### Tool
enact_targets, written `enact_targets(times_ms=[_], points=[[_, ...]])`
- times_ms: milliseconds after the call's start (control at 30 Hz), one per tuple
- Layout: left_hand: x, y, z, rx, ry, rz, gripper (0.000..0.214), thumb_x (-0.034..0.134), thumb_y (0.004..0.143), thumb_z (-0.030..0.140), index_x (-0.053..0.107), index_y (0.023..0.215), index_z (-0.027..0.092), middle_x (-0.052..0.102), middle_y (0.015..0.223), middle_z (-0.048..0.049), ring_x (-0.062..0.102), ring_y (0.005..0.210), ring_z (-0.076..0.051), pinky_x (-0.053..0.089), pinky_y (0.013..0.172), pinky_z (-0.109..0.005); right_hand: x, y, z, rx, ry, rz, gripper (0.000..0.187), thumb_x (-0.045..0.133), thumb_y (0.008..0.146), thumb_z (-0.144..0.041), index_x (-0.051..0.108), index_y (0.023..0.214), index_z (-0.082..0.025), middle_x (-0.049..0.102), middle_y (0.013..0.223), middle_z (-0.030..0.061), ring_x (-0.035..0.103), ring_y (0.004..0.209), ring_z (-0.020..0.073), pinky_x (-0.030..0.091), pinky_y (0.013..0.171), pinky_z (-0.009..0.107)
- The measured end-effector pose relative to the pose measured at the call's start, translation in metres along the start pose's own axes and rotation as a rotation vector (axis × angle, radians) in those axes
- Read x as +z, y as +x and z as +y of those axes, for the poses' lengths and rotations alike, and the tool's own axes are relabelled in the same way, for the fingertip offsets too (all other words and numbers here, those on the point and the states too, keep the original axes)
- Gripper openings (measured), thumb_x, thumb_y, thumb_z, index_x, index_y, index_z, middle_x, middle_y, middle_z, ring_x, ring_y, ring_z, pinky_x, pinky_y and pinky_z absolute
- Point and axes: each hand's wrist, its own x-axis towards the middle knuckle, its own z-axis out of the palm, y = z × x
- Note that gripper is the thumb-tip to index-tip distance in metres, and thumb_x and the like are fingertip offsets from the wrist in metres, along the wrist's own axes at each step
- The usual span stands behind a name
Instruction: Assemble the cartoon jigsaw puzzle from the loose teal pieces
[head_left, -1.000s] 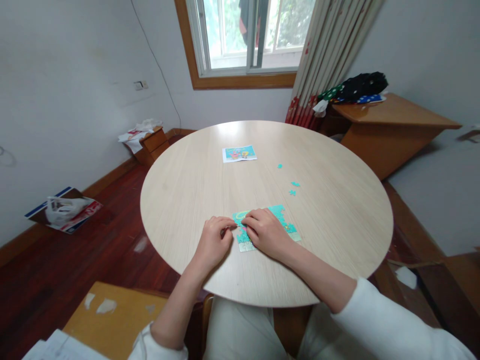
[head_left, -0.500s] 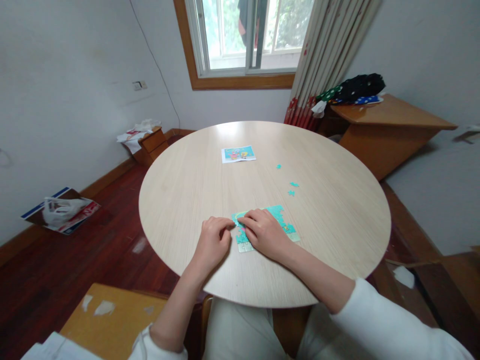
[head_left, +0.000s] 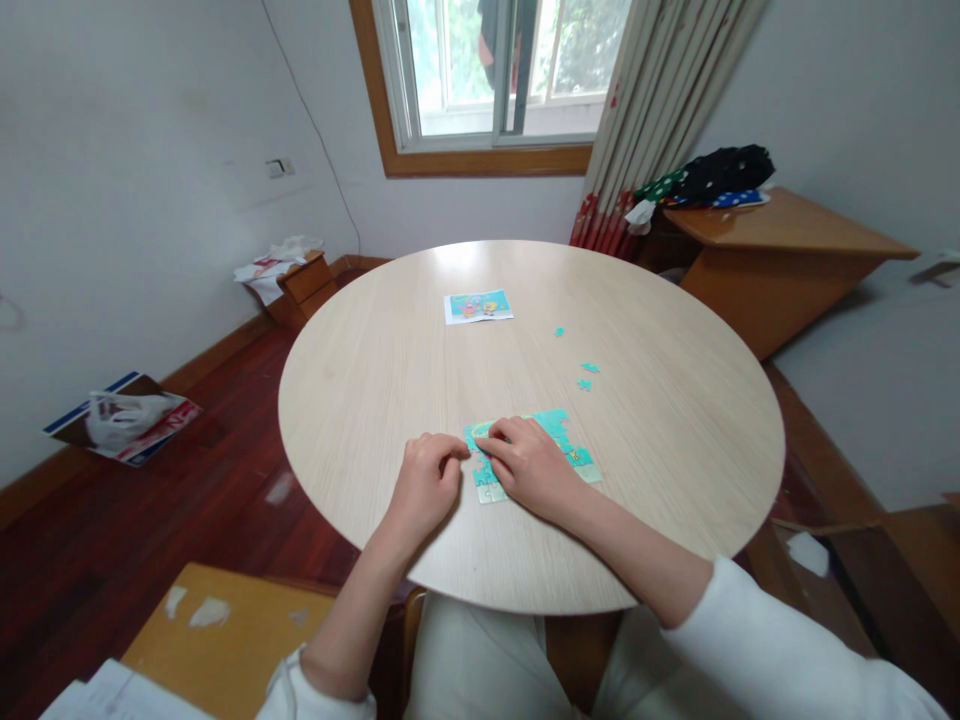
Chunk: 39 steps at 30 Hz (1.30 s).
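A partly joined turquoise jigsaw puzzle (head_left: 559,428) lies near the front of the round light-wood table (head_left: 375,370). My left hand (head_left: 424,482) rests at the puzzle's left edge with its fingers curled and the tips pressed against the pieces. Lying over the puzzle's left half, my right hand (head_left: 529,462) has bent fingers pinching at the pieces by its upper left corner. What each hand grips is hidden. Three loose turquoise pieces (head_left: 584,383) lie farther back on the right. A small reference picture (head_left: 478,305) lies at the back of the table.
A wooden desk (head_left: 780,250) with dark clothes stands at the right wall beside a curtain (head_left: 645,120). A small wooden box (head_left: 304,285) with papers sits by the left wall. A plastic bag (head_left: 120,420) lies on the dark floor, and a yellow board (head_left: 225,630) is at my left knee.
Both hands stay at the puzzle's left edge; the fingertips shift only slightly. The view has wobbled a little.
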Motion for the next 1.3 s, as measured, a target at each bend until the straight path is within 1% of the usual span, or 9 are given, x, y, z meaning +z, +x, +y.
enact_targets(times_ms=[167, 267, 500, 567, 700, 800, 867, 1067, 1300], points=[[0.003, 0.0, -0.003, 0.012, 0.0, 0.023, 0.03, 0.043, 0.071, 0.001, 0.066, 0.076, 0.019, 0.066, 0.084, -0.0039, 0.058, 0.085, -0.017, 0.044, 0.082, -0.036, -0.001, -0.001, 0.0, 0.003, 0.031, 0.024, 0.02, 0.048, 0.083, -0.011, 0.065, 0.094, -0.017, 0.06, 0.086, 0.0077, 0.05, 0.083, 0.0187, 0.037, 0.073, 0.033], [0.003, -0.001, -0.004, -0.003, 0.007, 0.021, 0.029, 0.043, 0.073, 0.002, 0.066, 0.077, 0.019, 0.064, 0.083, -0.004, 0.057, 0.085, -0.017, 0.044, 0.082, -0.036, -0.002, -0.001, 0.0, 0.012, 0.041, 0.073, 0.02, 0.048, 0.082, -0.009, 0.063, 0.095, -0.015, 0.06, 0.091, 0.0092, 0.049, 0.086, 0.0191, 0.037, 0.075, 0.033], [0.002, -0.001, -0.001, -0.029, 0.005, 0.017, 0.029, 0.043, 0.073, 0.002, 0.066, 0.076, 0.018, 0.061, 0.081, -0.0039, 0.056, 0.084, -0.017, 0.044, 0.081, -0.034, -0.002, 0.0, -0.001, 0.017, 0.044, 0.061, 0.016, 0.049, 0.084, -0.012, 0.064, 0.082, -0.018, 0.059, 0.09, 0.008, 0.049, 0.087, 0.0192, 0.036, 0.075, 0.033], [0.002, -0.001, -0.001, -0.027, 0.006, 0.01, 0.029, 0.042, 0.073, 0.002, 0.066, 0.077, 0.018, 0.061, 0.082, -0.0038, 0.056, 0.084, -0.017, 0.044, 0.081, -0.034, -0.002, 0.0, -0.002, 0.022, 0.05, 0.073, 0.017, 0.048, 0.083, -0.011, 0.063, 0.085, -0.018, 0.059, 0.092, 0.0083, 0.049, 0.088, 0.0199, 0.037, 0.076, 0.034], [0.003, -0.001, -0.002, -0.028, 0.009, 0.005, 0.03, 0.042, 0.073, 0.002, 0.067, 0.078, 0.018, 0.061, 0.082, -0.0041, 0.056, 0.085, -0.017, 0.044, 0.081, -0.034, -0.007, 0.001, -0.006, 0.058, 0.072, 0.124, 0.027, 0.043, 0.083, -0.007, 0.058, 0.104, -0.016, 0.058, 0.101, 0.0106, 0.049, 0.093, 0.0213, 0.038, 0.081, 0.036], [0.003, -0.001, -0.002, -0.033, 0.003, 0.001, 0.029, 0.042, 0.074, 0.002, 0.067, 0.078, 0.017, 0.061, 0.082, -0.0046, 0.056, 0.085, -0.017, 0.044, 0.082, -0.035, -0.01, 0.001, -0.008, 0.072, 0.072, 0.114, 0.033, 0.042, 0.083, -0.008, 0.055, 0.112, -0.017, 0.057, 0.108, 0.0117, 0.048, 0.097, 0.0226, 0.038, 0.084, 0.038], [0.003, -0.001, -0.002, -0.036, 0.0, -0.005, 0.03, 0.041, 0.074, 0.002, 0.067, 0.079, 0.016, 0.061, 0.082, -0.0048, 0.055, 0.085, -0.017, 0.044, 0.082, -0.035, -0.01, 0.0, -0.008, 0.064, 0.06, 0.085, 0.033, 0.044, 0.082, -0.008, 0.056, 0.111, -0.019, 0.056, 0.11, 0.0117, 0.047, 0.1, 0.0234, 0.038, 0.084, 0.039], [0.002, 0.0, -0.002, -0.047, 0.0, -0.015, 0.03, 0.042, 0.073, 0.001, 0.067, 0.081, 0.017, 0.061, 0.083, -0.0046, 0.055, 0.085, -0.017, 0.044, 0.082, -0.035, -0.003, -0.002, -0.004, 0.044, 0.021, 0.037, 0.023, 0.046, 0.083, -0.009, 0.063, 0.094, -0.019, 0.055, 0.11, 0.0117, 0.046, 0.104, 0.0236, 0.036, 0.087, 0.039], [0.004, -0.001, -0.004, -0.035, 0.019, -0.016, 0.031, 0.042, 0.072, 0.002, 0.067, 0.082, 0.018, 0.06, 0.084, -0.0045, 0.056, 0.085, -0.017, 0.044, 0.082, -0.035, -0.007, -0.001, -0.006, 0.075, 0.045, 0.09, 0.032, 0.043, 0.08, -0.005, 0.057, 0.105, -0.018, 0.057, 0.107, 0.0111, 0.048, 0.101, 0.0234, 0.036, 0.085, 0.039]])
